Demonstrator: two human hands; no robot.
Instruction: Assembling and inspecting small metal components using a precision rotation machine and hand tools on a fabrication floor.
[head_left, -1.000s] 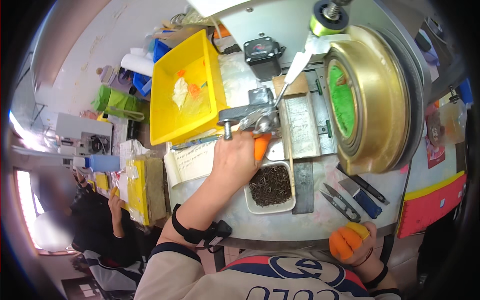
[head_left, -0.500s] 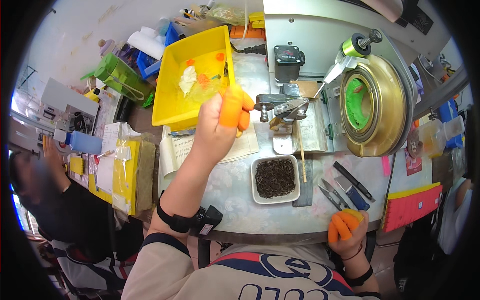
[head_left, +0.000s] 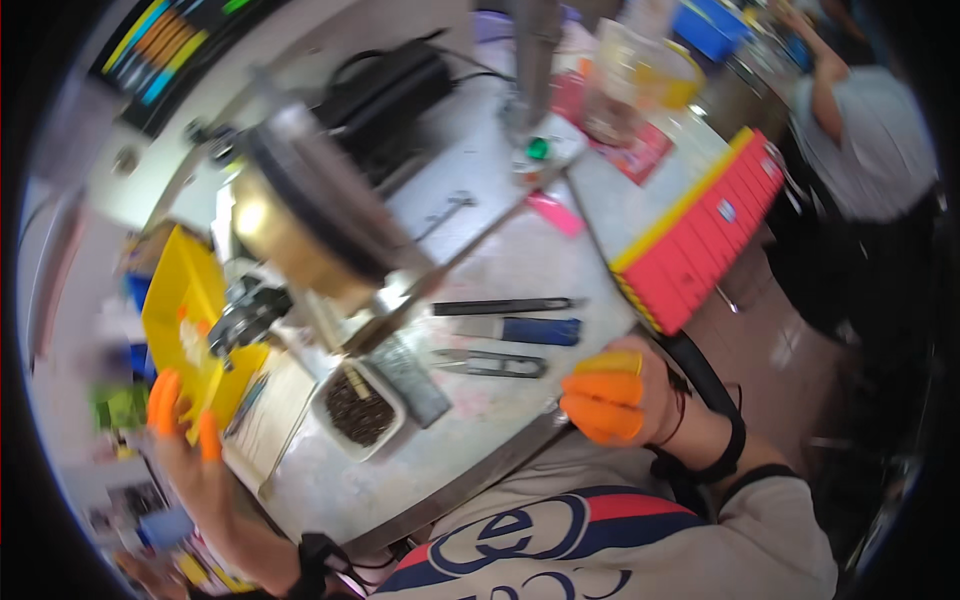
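My left hand point(head_left: 190, 455), with orange finger covers, is beside the yellow bin point(head_left: 178, 300); its thumb and fingers are apart and I see nothing between them. My right hand point(head_left: 620, 395), in orange and yellow finger covers, is curled closed at the table's front edge; whatever it holds, if anything, is hidden. Nearest to it lie thread snips point(head_left: 490, 364), a blue-handled blade tool point(head_left: 540, 331) and a slim black tool point(head_left: 505, 306). A white square dish point(head_left: 398, 392) of dark, tangled thin pieces point(head_left: 358, 412) stands between my hands.
A gold-coloured round machine bowl point(head_left: 290, 220), blurred, rises over the far side. An open notebook point(head_left: 270, 420) lies left of the dish. A red and yellow ridged holder point(head_left: 700, 235) stands at the right edge; beyond it sits another person point(head_left: 860, 140).
My view has swung to the right and blurred. My left hand has opened from a closed pinch over the yellow bin and lowered beside it. The right hand stays closed near the tools.
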